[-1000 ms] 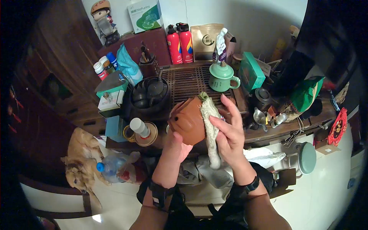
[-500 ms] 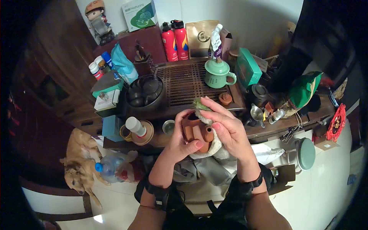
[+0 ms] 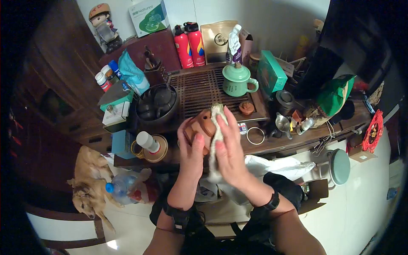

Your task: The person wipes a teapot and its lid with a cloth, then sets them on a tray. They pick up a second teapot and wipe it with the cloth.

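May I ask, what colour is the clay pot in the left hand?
The rounded clay pot is reddish-brown, in the head view.

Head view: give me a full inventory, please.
Pot: 1, brown, held, centre.
Cloth: 1, off-white, against pot's right side.
Table: 1, dark brown, centre.
Tray: 1, dark brown, on table.
Mug: 1, green, lidded, on tray.
Lid: 1, brown, tray's right corner.
Ring: 1, pale, table's front edge.
Bowl: 1, black, left of tray.
Canisters: 2, red, behind tray.
Paper bag: 1, tan, right of canisters.
Box: 1, green, right of mug.
Figurine: 1, multicoloured, far left.
Carton: 1, white and green, beside figurine.
Dog: 1, tan, floor, left.
Jug: 1, clear, blue-capped, beside dog.
Stool: 1, green-topped, floor, right.
Small clutter: uncounted, mixed colours, table's ends.
Left hand: 1, bare, on pot.
Right hand: 1, bare, on cloth.
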Tool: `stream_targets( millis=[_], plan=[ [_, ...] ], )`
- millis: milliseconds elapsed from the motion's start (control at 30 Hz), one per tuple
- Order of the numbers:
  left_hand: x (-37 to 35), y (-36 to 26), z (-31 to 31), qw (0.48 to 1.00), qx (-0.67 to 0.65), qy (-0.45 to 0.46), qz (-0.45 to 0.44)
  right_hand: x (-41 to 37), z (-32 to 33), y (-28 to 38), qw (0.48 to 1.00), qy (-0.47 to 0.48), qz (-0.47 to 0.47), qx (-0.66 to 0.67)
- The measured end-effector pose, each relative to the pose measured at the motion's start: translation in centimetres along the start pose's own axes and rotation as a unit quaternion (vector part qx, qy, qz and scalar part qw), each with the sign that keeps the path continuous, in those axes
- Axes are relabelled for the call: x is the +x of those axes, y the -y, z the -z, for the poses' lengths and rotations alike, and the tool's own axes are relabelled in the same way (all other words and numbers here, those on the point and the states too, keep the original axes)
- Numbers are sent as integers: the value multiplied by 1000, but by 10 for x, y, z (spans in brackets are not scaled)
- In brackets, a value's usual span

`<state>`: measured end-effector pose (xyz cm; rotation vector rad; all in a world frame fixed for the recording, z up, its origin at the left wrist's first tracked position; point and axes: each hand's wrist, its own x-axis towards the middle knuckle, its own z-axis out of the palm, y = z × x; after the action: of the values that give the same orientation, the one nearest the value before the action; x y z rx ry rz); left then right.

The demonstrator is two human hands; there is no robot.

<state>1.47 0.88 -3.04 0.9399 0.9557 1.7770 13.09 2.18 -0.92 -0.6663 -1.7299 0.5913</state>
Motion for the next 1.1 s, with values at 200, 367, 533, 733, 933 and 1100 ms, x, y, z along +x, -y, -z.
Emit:
stream_targets(
  millis=[200,367,533,733,933,1100],
  plan=[
    [-3,-2,-3,988,111,20,-109,2,0,2,998,12,-14,61],
    [-14,-14,-20,974,131,108,-150,14,14,-13,937,-85,-149,304],
    [-6,-21,-12,975,144,123,-117,15,24,-23,909,-112,-115,386],
    [-7,-40,-8,777,541,-9,-322,15,25,-18,852,-132,-177,474],
    [0,-34,-11,897,304,21,-320,15,19,-11,812,-117,-200,535],
    [8,-31,7,984,48,120,-123,10,15,-14,852,-105,-212,467]
  ],
)
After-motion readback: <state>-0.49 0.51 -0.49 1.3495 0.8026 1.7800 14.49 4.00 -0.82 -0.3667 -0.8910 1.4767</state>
